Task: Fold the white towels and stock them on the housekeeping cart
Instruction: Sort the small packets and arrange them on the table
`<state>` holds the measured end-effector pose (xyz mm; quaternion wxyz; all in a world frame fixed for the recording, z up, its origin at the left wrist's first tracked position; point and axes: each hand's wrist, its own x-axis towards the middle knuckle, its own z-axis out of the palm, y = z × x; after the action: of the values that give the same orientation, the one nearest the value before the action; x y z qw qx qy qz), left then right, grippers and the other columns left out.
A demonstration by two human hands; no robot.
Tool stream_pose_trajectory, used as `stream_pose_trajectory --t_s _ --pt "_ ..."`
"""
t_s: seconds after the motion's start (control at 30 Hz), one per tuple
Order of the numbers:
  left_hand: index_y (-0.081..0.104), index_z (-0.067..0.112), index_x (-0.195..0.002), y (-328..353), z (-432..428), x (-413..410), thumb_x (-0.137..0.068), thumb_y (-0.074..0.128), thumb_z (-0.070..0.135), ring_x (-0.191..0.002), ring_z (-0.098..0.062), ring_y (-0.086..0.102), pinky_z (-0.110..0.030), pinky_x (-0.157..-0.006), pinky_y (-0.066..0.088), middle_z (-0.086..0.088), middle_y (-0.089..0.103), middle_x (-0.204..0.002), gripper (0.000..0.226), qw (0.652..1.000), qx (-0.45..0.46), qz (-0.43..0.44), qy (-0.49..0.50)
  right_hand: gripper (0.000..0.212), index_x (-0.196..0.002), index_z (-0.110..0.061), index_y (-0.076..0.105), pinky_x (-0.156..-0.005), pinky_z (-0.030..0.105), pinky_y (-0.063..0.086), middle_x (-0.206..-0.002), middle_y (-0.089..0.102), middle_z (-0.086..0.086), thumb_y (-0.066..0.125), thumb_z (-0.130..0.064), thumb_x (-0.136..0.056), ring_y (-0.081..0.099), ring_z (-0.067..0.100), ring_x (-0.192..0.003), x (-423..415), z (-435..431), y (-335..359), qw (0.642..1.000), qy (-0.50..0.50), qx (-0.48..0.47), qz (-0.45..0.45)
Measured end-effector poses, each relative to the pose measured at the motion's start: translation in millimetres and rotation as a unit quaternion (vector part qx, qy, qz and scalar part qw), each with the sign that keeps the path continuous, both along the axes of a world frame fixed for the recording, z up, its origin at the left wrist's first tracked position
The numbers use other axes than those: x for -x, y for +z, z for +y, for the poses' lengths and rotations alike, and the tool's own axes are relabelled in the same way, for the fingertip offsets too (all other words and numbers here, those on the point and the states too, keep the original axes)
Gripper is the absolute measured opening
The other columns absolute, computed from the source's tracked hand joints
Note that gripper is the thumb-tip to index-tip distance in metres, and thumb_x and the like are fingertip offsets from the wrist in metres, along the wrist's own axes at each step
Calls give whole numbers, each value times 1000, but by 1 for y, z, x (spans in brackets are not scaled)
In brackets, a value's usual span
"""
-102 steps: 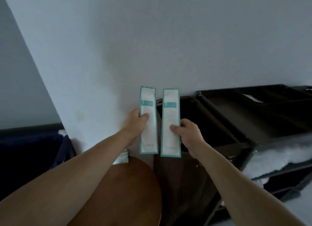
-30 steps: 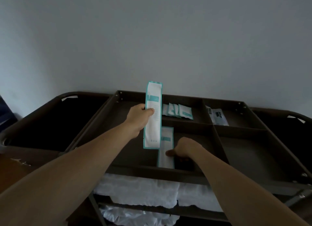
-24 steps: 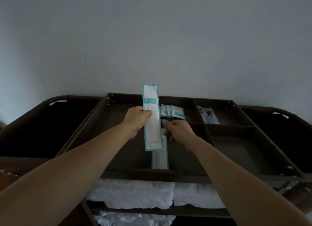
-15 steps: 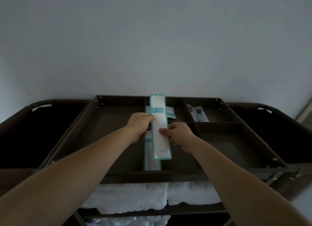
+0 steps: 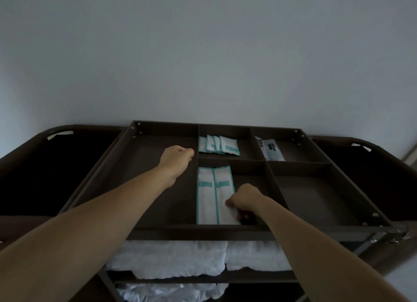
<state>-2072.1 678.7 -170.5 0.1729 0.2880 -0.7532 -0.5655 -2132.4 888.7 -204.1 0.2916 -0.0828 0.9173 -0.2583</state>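
So the white towels [image 5: 180, 256] are folded on the shelf just under the cart [image 5: 203, 230] top tray. In the tray's middle front compartment two long packets [image 5: 205, 195] lie side by side, and the right hand [image 5: 244, 202] has its fingers curled onto the right packet [image 5: 222, 189]. The left hand [image 5: 177, 159] hovers over the tray's big left compartment, loosely fisted, gripping nothing.

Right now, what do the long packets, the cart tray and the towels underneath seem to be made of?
The long packets: thin paper or plastic film, white with teal borders, lying flat and smooth. The cart tray: dark brown, matte, likely laminate board or plastic; flat dividers with screws at corners. The towels: white terry cloth, going by the fluffy, nubby surface.
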Motion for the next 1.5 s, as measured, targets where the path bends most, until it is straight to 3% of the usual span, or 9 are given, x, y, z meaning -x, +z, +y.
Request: stream_pose_trajectory --t_s 0.1,0.23,0.57,0.77,0.83,0.97,1.07,1.2,1.5 --pt "66 17 -78 -3 1 -5 -85 62 28 -73 -15 60 -27 -56 39 1 68 -81 14 1000 -6 -9 -5 47 -106 -7 67 -81 37 59 -103 74 11 76 -46 -83 72 27 -90 1 2 0 997 54 -55 31" --pt "69 20 -79 -1 2 -12 -82 63 29 -75 -15 63 -26 -54 38 0 70 -83 11 1000 -2 -11 4 38 -88 -14 63 -73 33 57 -89 73 5 74 -51 -84 71 20 -77 2 2 -2 996 70 -55 17" --pt "63 18 -70 9 -5 -50 -85 62 27 -62 -12 56 -25 -53 41 3 60 -66 18 997 63 -39 30 36 -101 -17 64 -82 36 56 -96 71 1 71 -49 -86 69 17 -85 8 1 5 988 119 -76 57" --pt "65 26 -97 21 -33 -103 -94 61 36 -84 -13 62 -32 -70 49 5 64 -93 12 971 209 -109 41 50 -111 -14 66 -87 40 51 -109 67 8 53 -58 -90 64 30 -105 -23 -60 53 925 221 -64 301" --pt "65 24 -108 27 -51 -128 -93 61 38 -92 -16 61 -38 -83 53 4 64 -102 21 960 241 -138 41 59 -126 -17 62 -99 46 47 -126 60 9 53 -62 -90 56 32 -118 -46 -88 61 911 264 -63 309" --pt "61 22 -122 32 -96 -196 -93 60 42 -97 -17 61 -36 -80 55 -1 62 -117 35 938 294 -173 69 72 -141 -22 52 -106 50 40 -142 49 10 50 -71 -87 46 34 -131 -97 -145 62 887 332 -68 313" --pt "53 20 -139 29 -137 -263 -93 57 45 -126 -26 49 -45 -100 47 -5 51 -141 53 913 329 -216 104 74 -145 -23 47 -107 53 36 -149 43 10 47 -72 -89 40 35 -136 -140 -197 64 865 385 -47 319" --pt "55 21 -138 23 -198 -363 -92 54 42 -133 -27 43 -47 -105 44 -5 48 -146 51 899 324 -255 145 73 -149 -25 41 -112 56 32 -155 37 7 44 -70 -92 36 31 -141 -213 -275 63 843 428 -18 325" --pt "37 20 -152 -13 -320 -538 -92 54 50 -149 -25 21 -46 -119 26 -4 30 -160 69 883 255 -327 222 62 -135 -24 55 -103 50 39 -141 51 5 40 -68 -94 47 27 -127 -364 -430 61 792 501 15 349"
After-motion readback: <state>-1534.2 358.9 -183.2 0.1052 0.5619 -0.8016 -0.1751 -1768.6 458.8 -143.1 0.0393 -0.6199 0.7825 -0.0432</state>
